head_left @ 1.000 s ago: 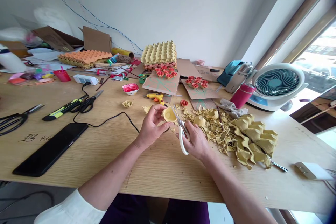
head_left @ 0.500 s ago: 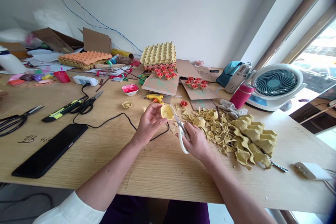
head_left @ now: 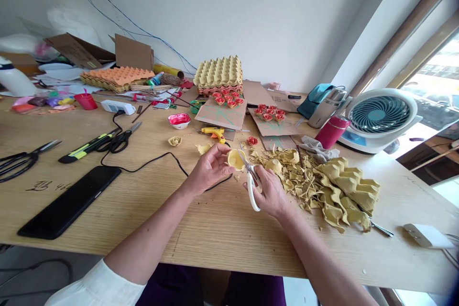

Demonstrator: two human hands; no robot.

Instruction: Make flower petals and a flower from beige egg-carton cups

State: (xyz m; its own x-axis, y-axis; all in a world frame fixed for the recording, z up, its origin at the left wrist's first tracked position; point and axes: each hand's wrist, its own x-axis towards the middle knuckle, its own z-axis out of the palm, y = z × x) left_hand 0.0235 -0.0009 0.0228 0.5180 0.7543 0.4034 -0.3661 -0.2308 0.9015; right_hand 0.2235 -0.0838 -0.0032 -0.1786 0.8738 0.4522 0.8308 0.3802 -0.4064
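My left hand [head_left: 208, 170] pinches a small yellow egg-carton cup [head_left: 235, 158] just above the wooden table [head_left: 150, 205]. My right hand [head_left: 269, 194] grips white-handled scissors [head_left: 251, 182], whose blades reach up to the cup's right edge. To the right lies a heap of yellow carton scraps [head_left: 294, 177] and a torn piece of egg tray [head_left: 349, 190]. A yellow glue gun [head_left: 213, 132] and a small red paper rose [head_left: 251, 140] lie just beyond my hands.
A black cable [head_left: 150, 162] runs past my left hand. At the left lie a black phone [head_left: 68, 203], black scissors [head_left: 122, 139], a utility knife [head_left: 84, 149]. Behind stand stacked egg trays [head_left: 217, 72], cardboard with red roses [head_left: 224, 107], a red bottle [head_left: 332, 130], a fan [head_left: 380, 117].
The cup turned in my left hand and dropped slightly. The scissors stayed at its edge, the blades working along the rim.
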